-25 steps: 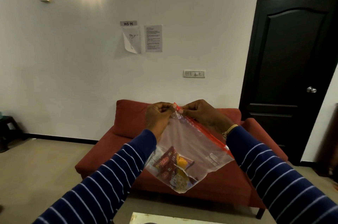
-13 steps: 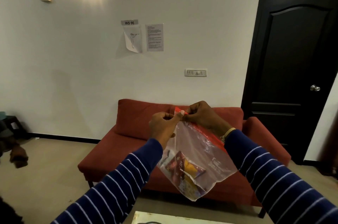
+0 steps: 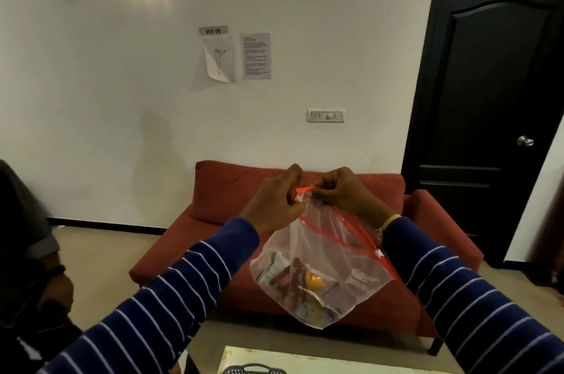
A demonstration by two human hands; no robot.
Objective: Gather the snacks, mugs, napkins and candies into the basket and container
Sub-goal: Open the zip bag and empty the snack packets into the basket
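Observation:
I hold a clear zip bag [image 3: 332, 254] with a red seal strip up in the air in front of me. Snack packets [image 3: 302, 282], dark red and yellow, lie bunched at its bottom. My left hand [image 3: 274, 205] pinches the top corner of the bag from the left. My right hand [image 3: 338, 190] pinches the same corner from the right, fingertips almost touching the left. A white slider [image 3: 379, 254] sits far down the red strip. The dark rim of a basket [image 3: 253, 370] shows at the bottom edge.
A red sofa [image 3: 232, 190] stands against the white wall behind the bag. A pale table top [image 3: 320, 363] lies at the bottom edge. Another person [image 3: 27, 266] stands at the left edge. A black door [image 3: 488, 99] is at the right.
The bag's mouth has parted along the red strip below the pinched corner. The view has shifted right. A person has come further into view at the left.

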